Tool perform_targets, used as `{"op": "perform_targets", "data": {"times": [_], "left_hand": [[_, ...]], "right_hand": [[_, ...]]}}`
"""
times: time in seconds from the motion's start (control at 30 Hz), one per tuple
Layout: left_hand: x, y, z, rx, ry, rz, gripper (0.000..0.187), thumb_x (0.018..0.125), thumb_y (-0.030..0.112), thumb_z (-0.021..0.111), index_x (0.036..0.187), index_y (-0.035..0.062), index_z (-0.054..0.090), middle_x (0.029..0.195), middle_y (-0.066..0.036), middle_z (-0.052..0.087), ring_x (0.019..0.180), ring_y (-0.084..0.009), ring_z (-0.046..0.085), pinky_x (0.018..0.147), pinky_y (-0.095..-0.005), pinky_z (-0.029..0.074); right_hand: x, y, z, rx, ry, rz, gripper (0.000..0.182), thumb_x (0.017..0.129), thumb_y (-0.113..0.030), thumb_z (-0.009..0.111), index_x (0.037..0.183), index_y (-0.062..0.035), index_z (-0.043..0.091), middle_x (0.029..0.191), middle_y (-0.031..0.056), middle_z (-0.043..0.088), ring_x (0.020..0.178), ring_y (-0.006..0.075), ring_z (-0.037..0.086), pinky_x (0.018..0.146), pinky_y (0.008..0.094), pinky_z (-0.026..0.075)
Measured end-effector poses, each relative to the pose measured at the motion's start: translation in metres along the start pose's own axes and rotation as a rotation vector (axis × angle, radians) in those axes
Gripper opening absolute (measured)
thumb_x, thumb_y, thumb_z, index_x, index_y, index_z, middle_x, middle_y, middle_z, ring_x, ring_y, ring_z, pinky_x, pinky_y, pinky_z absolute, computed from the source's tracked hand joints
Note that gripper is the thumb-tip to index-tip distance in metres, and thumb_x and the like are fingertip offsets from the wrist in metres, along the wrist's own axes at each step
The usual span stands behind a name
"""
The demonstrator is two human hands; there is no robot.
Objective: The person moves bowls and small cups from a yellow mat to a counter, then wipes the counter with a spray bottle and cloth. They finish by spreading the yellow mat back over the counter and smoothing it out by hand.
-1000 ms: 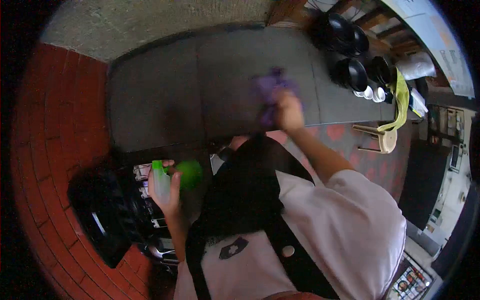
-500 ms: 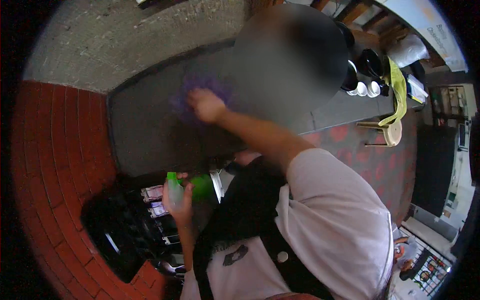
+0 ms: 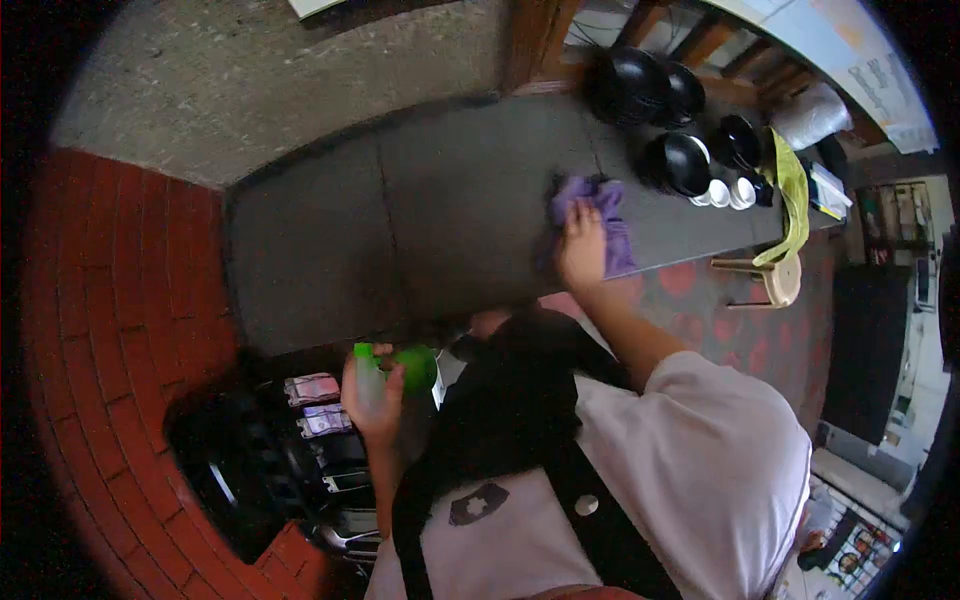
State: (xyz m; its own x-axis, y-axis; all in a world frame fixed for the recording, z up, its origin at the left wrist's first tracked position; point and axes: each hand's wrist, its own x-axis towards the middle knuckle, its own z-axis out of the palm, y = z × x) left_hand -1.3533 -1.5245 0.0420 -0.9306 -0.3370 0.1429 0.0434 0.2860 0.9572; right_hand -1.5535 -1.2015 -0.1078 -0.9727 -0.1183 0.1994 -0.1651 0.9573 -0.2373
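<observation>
My right hand presses a crumpled purple cloth onto the dark tiled counter, near its front edge. Its fingers lie over the cloth. Lower left, my left hand is wrapped round a translucent bottle with a green top. A round green object is just right of the bottle; what it is I cannot tell. Below the left hand's side of the counter, a black tray holds banknotes in compartments.
Black bowls and small white cups stand at the counter's right part. A yellow-green cloth hangs over the edge above a stool. Red brick wall borders the left. Another person is partly visible at lower right.
My right hand has moved right across the counter with the purple cloth. My left hand, still round the bottle, has shifted slightly right in view. The bowls now show fully.
</observation>
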Motion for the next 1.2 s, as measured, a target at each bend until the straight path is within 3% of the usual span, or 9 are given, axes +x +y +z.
{"op": "perform_targets", "data": {"times": [0.2,0.33,0.4,0.47,0.63,0.83,1.03,1.1,1.2], "left_hand": [[0.009,0.004,0.019,-0.137,-0.047,-0.195,0.036,0.078,-0.003,0.071,0.111,-0.0005,0.057,0.107,-0.009,0.064,0.095,-0.0186,0.06,0.082,-0.0295,0.048],[0.039,0.025,0.036,0.105,-0.17,0.044,0.03,0.081,0.006,0.073,0.108,-0.0013,0.06,0.104,-0.009,0.063,0.084,-0.0131,0.058,0.072,-0.0275,0.049],[0.049,0.033,0.047,0.197,-0.254,0.167,0.029,0.082,0.006,0.072,0.107,-0.001,0.06,0.104,-0.009,0.064,0.082,-0.0126,0.058,0.072,-0.0274,0.049],[0.054,0.038,0.058,0.065,-0.239,-0.02,0.029,0.082,0.005,0.072,0.107,-0.0002,0.06,0.103,-0.008,0.064,0.079,-0.0112,0.057,0.072,-0.0267,0.048],[0.073,0.029,0.09,-0.139,-0.356,0.016,0.028,0.083,0.004,0.07,0.108,0.0002,0.059,0.102,-0.007,0.063,0.076,-0.0104,0.056,0.068,-0.026,0.046],[0.09,0.017,0.125,-0.237,-0.438,0.115,0.028,0.085,0.005,0.068,0.11,-0.0012,0.057,0.103,-0.007,0.062,0.075,-0.0112,0.054,0.068,-0.0273,0.045],[0.089,0.033,0.166,-0.113,-0.428,0.16,0.028,0.086,0.006,0.068,0.111,-0.0009,0.057,0.106,-0.006,0.062,0.084,-0.0122,0.054,0.075,-0.0287,0.045],[0.08,0.049,0.195,-0.126,-0.418,0.186,0.028,0.086,0.005,0.067,0.111,-0.001,0.057,0.106,-0.006,0.062,0.083,-0.0122,0.054,0.074,-0.0286,0.045],[0.062,0.081,0.25,-0.172,-0.424,0.158,0.027,0.086,0.001,0.066,0.111,-0.0016,0.056,0.106,-0.007,0.062,0.083,-0.0125,0.055,0.074,-0.0283,0.046]], "right_hand": [[0.111,-0.062,0.024,0.166,-0.007,-0.203,0.049,0.084,-0.014,0.051,0.132,-0.0008,0.05,0.144,0.0155,0.043,0.136,0.0334,0.035,0.11,0.0465,0.032],[0.214,-0.016,0.074,0.046,0.04,-0.112,0.049,0.09,-0.016,0.041,0.138,-0.0065,0.047,0.147,0.0125,0.041,0.138,0.032,0.034,0.113,0.0432,0.028],[0.21,0.001,0.073,0.018,0.046,-0.019,0.049,0.09,-0.016,0.04,0.138,-0.0065,0.046,0.148,0.0126,0.04,0.138,0.032,0.034,0.113,0.0434,0.028],[0.184,0.024,0.05,0.045,0.027,0.076,0.049,0.092,-0.016,0.036,0.14,-0.0068,0.044,0.148,0.0132,0.04,0.138,0.0326,0.034,0.114,0.0435,0.027],[0.007,0.062,-0.017,0.07,0.159,0.101,0.049,0.086,-0.01,0.048,0.135,-0.008,0.05,0.141,0.0131,0.046,0.132,0.0342,0.039,0.109,0.0452,0.033],[-0.117,0.124,-0.089,0.052,0.163,0.357,0.036,0.078,-0.006,0.056,0.112,-0.0067,0.068,0.114,0.0123,0.063,0.104,0.0322,0.056,0.092,0.0411,0.047],[-0.069,0.137,-0.144,0.155,0.353,-0.024,0.023,0.07,-0.003,0.062,0.091,-0.0072,0.07,0.095,0.0066,0.067,0.091,0.0284,0.059,0.083,0.0382,0.049],[-0.046,0.162,-0.146,0.19,0.289,-0.245,0.022,0.069,-0.005,0.063,0.089,-0.0092,0.071,0.095,0.0043,0.067,0.092,0.0262,0.059,0.083,0.0385,0.049],[-0.027,0.217,-0.145,0.157,0.146,-0.237,0.022,0.068,-0.007,0.063,0.088,-0.0112,0.071,0.096,0.0019,0.067,0.097,0.0247,0.059,0.086,0.0393,0.048]]}}
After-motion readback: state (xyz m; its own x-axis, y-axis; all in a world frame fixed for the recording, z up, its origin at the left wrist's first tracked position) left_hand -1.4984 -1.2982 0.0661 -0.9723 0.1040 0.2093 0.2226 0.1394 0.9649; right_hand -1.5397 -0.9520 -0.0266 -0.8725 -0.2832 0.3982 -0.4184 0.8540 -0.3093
